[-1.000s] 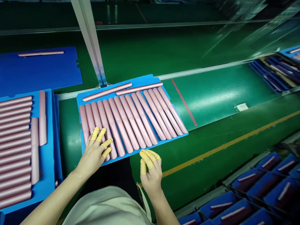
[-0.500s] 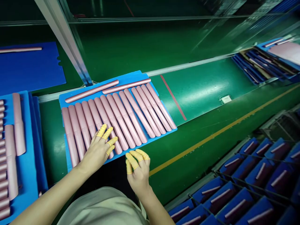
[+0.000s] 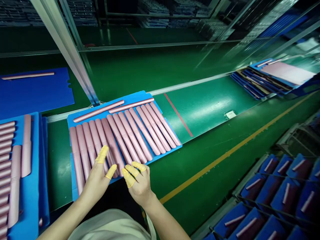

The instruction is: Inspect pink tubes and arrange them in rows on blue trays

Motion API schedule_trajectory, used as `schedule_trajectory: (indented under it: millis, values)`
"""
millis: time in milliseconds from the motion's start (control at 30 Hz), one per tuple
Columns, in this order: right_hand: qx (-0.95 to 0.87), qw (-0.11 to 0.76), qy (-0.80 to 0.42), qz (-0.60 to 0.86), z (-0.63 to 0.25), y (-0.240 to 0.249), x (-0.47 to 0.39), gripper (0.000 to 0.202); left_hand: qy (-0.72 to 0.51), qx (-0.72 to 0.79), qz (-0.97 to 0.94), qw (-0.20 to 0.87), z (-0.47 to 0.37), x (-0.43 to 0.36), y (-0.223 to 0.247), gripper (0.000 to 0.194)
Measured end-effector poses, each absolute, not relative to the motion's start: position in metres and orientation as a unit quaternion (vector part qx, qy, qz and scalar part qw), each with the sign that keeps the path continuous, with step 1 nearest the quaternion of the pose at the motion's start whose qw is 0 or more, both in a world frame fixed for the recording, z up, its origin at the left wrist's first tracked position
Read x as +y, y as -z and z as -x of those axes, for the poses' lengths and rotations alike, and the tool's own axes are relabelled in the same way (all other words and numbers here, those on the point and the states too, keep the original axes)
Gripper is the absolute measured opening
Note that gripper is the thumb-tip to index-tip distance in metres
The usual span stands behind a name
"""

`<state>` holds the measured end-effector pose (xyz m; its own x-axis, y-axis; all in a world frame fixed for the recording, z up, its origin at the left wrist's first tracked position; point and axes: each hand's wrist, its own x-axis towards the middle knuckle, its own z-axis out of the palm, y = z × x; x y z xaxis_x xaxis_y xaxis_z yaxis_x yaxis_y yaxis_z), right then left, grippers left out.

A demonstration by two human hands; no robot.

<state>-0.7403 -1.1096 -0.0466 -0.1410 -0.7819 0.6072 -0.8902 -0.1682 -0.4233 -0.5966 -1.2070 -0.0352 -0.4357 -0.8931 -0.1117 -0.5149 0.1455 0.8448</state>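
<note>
A blue sheet (image 3: pixel 140 96) carries a slanted row of long, pink, rounded tube-like pieces (image 3: pixel 127 133), with two more lying crosswise along its far edge. Yellow finger cots cover fingertips on both hands. My left hand (image 3: pixel 96 176) rests over the left-middle of the row, its index finger stretched out and its thumb apart. At the near end of one slightly darker pink tube (image 3: pixel 111 143), my right hand (image 3: pixel 140 185) has its fingers curled and pressed together against the tip. My right thumb is hidden.
To the left, stacked blue sheets (image 3: pixel 33 150) hold more pink pieces. Another blue sheet (image 3: pixel 37 88) lies beyond the metal post (image 3: pixel 67 53). Further sheets are piled (image 3: pixel 260 85) at far right on the green bench (image 3: pixel 205 100). Racked blue sheets (image 3: pixel 255 213) stand at lower right.
My right hand has moved left from beside the sheet to a tube's near end. My left hand's fingers have shifted, with index finger and thumb now spread. The view has tilted up.
</note>
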Motion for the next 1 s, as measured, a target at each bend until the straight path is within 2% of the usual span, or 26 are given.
schedule_trajectory:
  millis: [67,133,267,467,700,1000]
  values:
    - [-0.627,0.064,-0.425,-0.65,0.737,0.036,-1.111,0.043,0.569,-0.558,-0.551,0.247,0.602,-1.205,0.027,0.068]
    - [-0.603,0.058,-0.45,-0.656,0.732,0.025,-1.114,0.047,0.688,-0.4,-0.551,0.252,0.608,-1.207,0.012,0.062]
    - [-0.551,0.007,-0.524,-0.649,0.721,0.0,-1.117,0.043,0.801,-0.237,-0.485,0.258,0.613,-1.211,-0.029,0.052]
    - [-0.514,-0.144,-0.583,-0.612,0.711,-0.04,-1.11,0.038,0.795,-0.236,-0.448,0.334,0.592,-1.201,-0.076,0.072]
    - [-0.482,-0.174,-0.578,-0.636,0.699,-0.068,-1.117,0.035,0.754,-0.252,-0.463,0.392,0.572,-1.199,-0.102,0.078]
    - [-0.461,-0.256,-0.594,-0.607,0.686,-0.073,-1.13,0.033,0.745,-0.248,-0.456,0.419,0.558,-1.199,-0.123,0.059]
